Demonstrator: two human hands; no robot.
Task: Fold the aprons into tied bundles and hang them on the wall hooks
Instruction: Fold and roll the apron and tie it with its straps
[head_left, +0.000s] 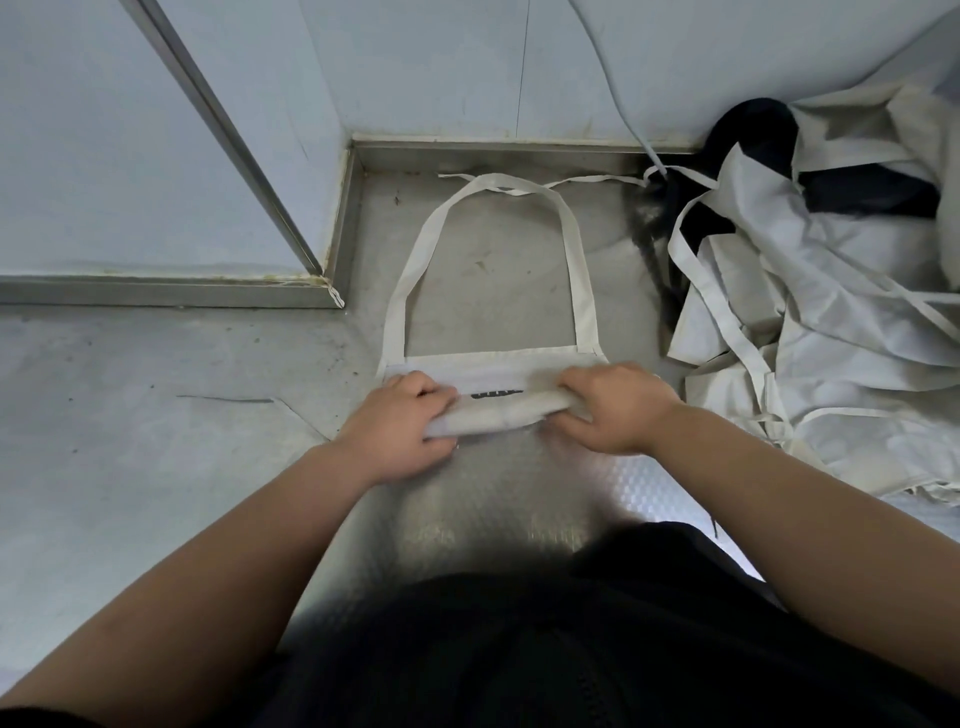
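Rolling step, I judge: the left hand and right hand each curl round 1 end of the rolled apron mid-counter; its neck loop lies flat toward the back edge; a pile of unfolded aprons sits at the right edge; next comes finishing the roll tightly and tying it off.

Bare steel surface open at left, apron heap crowding right, wall close behind neck loop
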